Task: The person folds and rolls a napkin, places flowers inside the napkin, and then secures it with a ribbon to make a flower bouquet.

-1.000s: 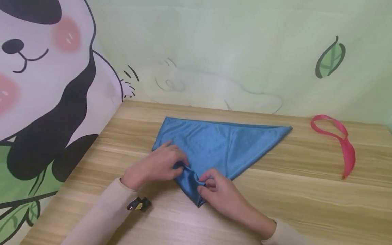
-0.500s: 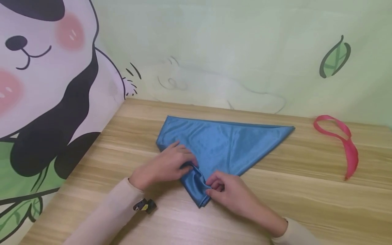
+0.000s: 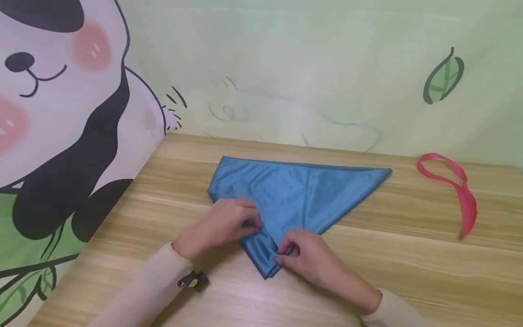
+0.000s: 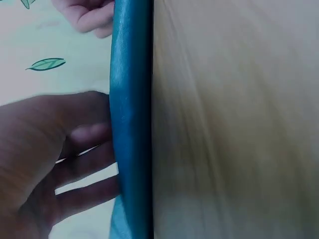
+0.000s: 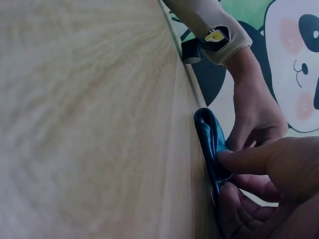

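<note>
A shiny blue satin cloth (image 3: 282, 190) lies folded on the table, its point stretching to the right and its near left edge turned over into a flap. My left hand (image 3: 229, 220) pinches the flap's edge between thumb and fingers. A little nearer and to the right, my right hand (image 3: 310, 256) pinches the flap's lower end. In the left wrist view, the cloth's rounded fold (image 4: 132, 109) runs upright past the left fingers. Seen from the right wrist, the layered end of the cloth (image 5: 207, 132) curls over beside the right thumb.
A red ribbon (image 3: 467, 200) lies looped on the wooden table (image 3: 388, 268) at the right. Behind stands a pale green backdrop (image 3: 286, 54) with a panda and leaf print. A small black device (image 3: 193, 281) sits at the left wrist.
The turned-over flap has become flatter and smoother, its edge lying further up and right over the cloth. Both hands have shifted slightly right while keeping their pinch. The ribbon stays in place.
</note>
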A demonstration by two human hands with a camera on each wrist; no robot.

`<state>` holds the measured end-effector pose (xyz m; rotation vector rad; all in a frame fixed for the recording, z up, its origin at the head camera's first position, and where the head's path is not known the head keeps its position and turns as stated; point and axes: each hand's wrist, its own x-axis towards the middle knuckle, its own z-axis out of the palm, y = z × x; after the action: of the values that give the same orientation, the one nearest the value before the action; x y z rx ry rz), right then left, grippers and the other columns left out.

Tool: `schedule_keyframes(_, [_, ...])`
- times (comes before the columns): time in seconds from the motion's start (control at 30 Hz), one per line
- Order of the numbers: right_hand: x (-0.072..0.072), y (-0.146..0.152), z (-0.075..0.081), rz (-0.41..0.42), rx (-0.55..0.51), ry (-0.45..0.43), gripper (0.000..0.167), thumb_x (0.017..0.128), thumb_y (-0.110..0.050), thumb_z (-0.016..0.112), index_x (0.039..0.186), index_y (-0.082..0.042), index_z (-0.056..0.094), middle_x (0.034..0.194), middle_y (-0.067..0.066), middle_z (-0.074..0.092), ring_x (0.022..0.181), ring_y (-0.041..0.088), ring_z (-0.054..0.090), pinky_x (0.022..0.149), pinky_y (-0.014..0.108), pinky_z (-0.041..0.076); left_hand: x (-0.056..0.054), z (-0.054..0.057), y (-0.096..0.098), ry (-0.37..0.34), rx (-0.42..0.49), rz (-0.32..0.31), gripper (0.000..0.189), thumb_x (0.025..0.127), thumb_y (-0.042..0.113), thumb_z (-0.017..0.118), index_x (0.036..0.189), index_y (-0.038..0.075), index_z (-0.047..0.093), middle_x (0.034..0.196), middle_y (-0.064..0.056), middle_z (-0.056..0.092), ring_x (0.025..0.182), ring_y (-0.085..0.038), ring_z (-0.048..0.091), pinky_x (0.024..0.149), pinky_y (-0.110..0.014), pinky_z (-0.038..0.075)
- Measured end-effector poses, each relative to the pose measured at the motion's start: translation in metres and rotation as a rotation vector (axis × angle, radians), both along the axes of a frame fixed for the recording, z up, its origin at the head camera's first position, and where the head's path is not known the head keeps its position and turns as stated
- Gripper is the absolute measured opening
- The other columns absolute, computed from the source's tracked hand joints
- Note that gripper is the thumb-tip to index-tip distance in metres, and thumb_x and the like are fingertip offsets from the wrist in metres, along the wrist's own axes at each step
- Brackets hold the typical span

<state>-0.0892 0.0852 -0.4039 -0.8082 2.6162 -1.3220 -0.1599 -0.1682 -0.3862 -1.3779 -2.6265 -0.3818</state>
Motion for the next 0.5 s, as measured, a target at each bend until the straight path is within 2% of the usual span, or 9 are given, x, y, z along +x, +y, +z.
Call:
schedule_keyframes(0.03, [0.000,0.000,0.000,0.003,0.007,0.004,0.015,0.089,-0.012,0.086,0.089,-0.012,0.071,0.086,-0.006,0.062,0.074,0.002,0.056,0.066,0.025,0.052,0.000,0.001,-0.001,-0.032,-0.012,0.000,0.011,0.086,0.020,0.088,0.088,0.020,0.077,0.088,0.009,0.068,0.083,-0.013,0.065,0.073,-0.030,0.055])
schedule_keyframes(0.13, [0.001,-0.001,0.002,0.017,0.048,0.027,0.010,0.091,-0.008,0.082,0.089,-0.011,0.073,0.088,-0.006,0.063,0.077,0.004,0.058,0.068,0.025,0.053,0.001,0.005,-0.004,-0.173,-0.044,-0.008,0.009,0.088,0.021,0.086,0.094,0.019,0.080,0.095,0.009,0.069,0.089,-0.012,0.068,0.083,-0.033,0.057])
schedule_keyframes(0.27, [-0.001,0.000,0.005,0.061,0.097,0.053,0.006,0.092,-0.006,0.080,0.092,-0.009,0.074,0.090,-0.005,0.064,0.079,0.006,0.059,0.070,0.025,0.054,0.000,0.011,-0.010,-0.321,-0.065,-0.032,0.020,0.084,0.024,0.089,0.102,0.018,0.081,0.108,0.007,0.068,0.105,-0.014,0.066,0.096,-0.037,0.054])
schedule_keyframes(0.37, [-0.002,0.002,0.007,0.113,0.110,0.057,0.014,0.089,-0.008,0.084,0.097,-0.007,0.073,0.091,-0.004,0.062,0.079,0.007,0.059,0.071,0.025,0.054,0.001,0.014,-0.013,-0.376,-0.082,-0.051,0.030,0.080,0.026,0.093,0.105,0.019,0.080,0.114,0.005,0.066,0.111,-0.017,0.063,0.099,-0.039,0.052])
schedule_keyframes(0.5, [-0.002,0.002,0.009,0.153,0.151,0.050,0.028,0.084,-0.013,0.090,0.102,-0.008,0.069,0.093,-0.004,0.059,0.079,0.006,0.056,0.070,0.025,0.053,0.002,0.017,-0.015,-0.409,-0.102,-0.038,0.036,0.077,0.026,0.096,0.107,0.021,0.078,0.116,0.005,0.064,0.113,-0.019,0.061,0.100,-0.041,0.052])
